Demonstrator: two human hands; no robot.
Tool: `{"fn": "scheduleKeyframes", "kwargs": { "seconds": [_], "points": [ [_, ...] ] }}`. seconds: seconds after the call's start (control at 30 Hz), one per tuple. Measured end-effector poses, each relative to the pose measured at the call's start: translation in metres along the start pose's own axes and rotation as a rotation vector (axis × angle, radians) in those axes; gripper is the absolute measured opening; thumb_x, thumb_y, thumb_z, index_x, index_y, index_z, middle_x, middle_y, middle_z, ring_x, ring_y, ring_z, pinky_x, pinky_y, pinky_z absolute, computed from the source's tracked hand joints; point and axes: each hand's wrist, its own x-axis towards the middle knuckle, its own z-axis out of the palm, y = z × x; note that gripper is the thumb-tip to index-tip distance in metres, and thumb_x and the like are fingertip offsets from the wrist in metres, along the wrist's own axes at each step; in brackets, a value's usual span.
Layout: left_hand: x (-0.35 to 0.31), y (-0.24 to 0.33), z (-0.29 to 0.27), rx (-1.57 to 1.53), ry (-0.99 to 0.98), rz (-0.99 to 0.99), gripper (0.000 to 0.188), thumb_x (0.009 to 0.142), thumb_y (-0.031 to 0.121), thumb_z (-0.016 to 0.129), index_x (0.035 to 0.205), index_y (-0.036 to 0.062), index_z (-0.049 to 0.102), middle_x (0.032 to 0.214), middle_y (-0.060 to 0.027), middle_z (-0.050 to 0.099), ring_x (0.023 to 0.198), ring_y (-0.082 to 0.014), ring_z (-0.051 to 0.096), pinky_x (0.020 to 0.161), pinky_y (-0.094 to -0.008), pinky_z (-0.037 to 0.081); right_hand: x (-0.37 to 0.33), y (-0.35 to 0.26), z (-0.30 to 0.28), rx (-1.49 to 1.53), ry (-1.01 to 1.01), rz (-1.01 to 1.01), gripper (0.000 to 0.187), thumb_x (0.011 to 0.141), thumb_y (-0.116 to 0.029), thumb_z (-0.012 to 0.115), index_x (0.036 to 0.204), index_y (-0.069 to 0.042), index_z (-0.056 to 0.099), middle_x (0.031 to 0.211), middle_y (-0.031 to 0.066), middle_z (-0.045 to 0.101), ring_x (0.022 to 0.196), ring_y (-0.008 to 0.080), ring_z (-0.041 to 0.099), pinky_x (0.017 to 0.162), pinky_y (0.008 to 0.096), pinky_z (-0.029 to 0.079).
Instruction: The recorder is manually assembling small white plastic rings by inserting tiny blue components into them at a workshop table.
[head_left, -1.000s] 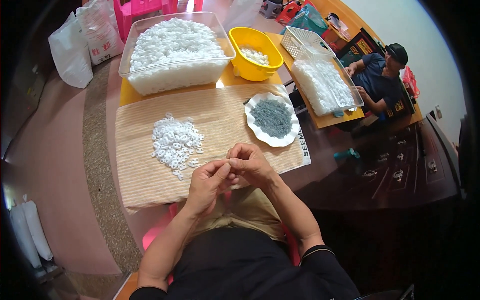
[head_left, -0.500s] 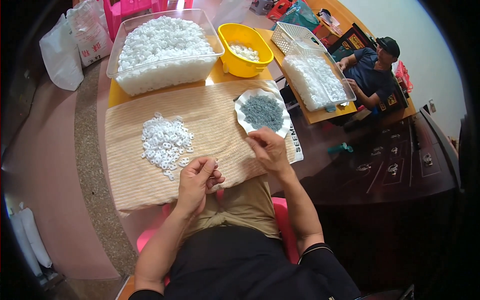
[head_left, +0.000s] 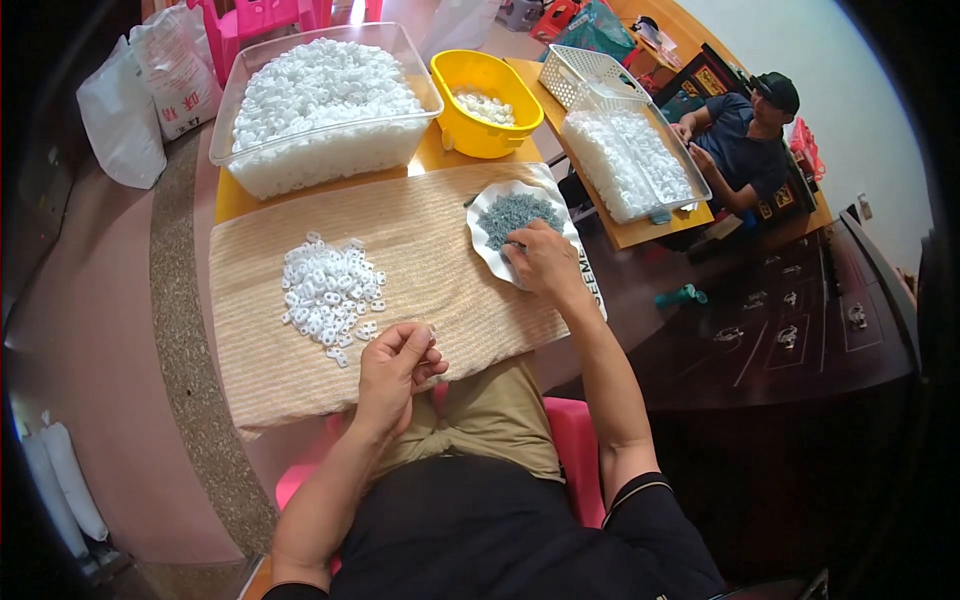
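Observation:
Near the front edge of the cloth, my left hand (head_left: 393, 372) is closed in a pinch, thumb against the curled forefinger. Whatever it holds is too small and too hidden to make out. My right hand (head_left: 547, 262) reaches over the near part of a white wavy-rimmed plate (head_left: 483, 252), fingertips down in a heap of tiny grey-blue pieces (head_left: 510, 213). Its thumb and fingers are drawn together, their tips partly hidden. Left of centre on the cloth lies a loose pile of small white plastic pieces with holes (head_left: 328, 290).
A striped beige cloth (head_left: 420, 225) covers the table. Behind it stand a clear bin (head_left: 330, 140) heaped with white pieces and a yellow tub (head_left: 485, 138). To the right, a person (head_left: 745, 140) sits at another table with a clear box (head_left: 625, 165) and a white basket (head_left: 590, 75).
My right hand has moved forward from the plate's near rim into the grey pieces. My left hand stays pinched in nearly the same place. The other person's hands have shifted slightly.

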Motion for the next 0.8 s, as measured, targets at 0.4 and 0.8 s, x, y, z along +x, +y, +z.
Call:
{"fn": "scheduleKeyframes", "kwargs": {
  "seconds": [0.4, 0.8],
  "points": [
    [0.000, 0.000, 0.004, -0.017, -0.006, -0.001, 0.012, 0.093, 0.016, 0.058, 0.094, 0.0038, 0.059, 0.080, -0.0012, 0.059, 0.070, -0.0083, 0.058, 0.066, -0.0249, 0.055, 0.000, 0.003, 0.006, -0.053, -0.016, -0.017, 0.009, 0.084, -0.013, 0.060, 0.084, -0.004, 0.063, 0.086, 0.0131, 0.061, 0.081, 0.0340, 0.060, 0.072, 0.0413, 0.048],
    [-0.001, -0.002, -0.001, -0.027, 0.108, 0.042, 0.015, 0.092, 0.012, 0.060, 0.102, 0.0002, 0.059, 0.088, -0.0052, 0.061, 0.072, -0.0095, 0.060, 0.067, -0.0246, 0.056, -0.023, -0.028, 0.002, 0.466, 0.047, -0.026, 0.010, 0.090, -0.007, 0.059, 0.095, 0.001, 0.059, 0.079, 0.0083, 0.062, 0.069, 0.0158, 0.062, 0.063, 0.0279, 0.049]
  ]
}}
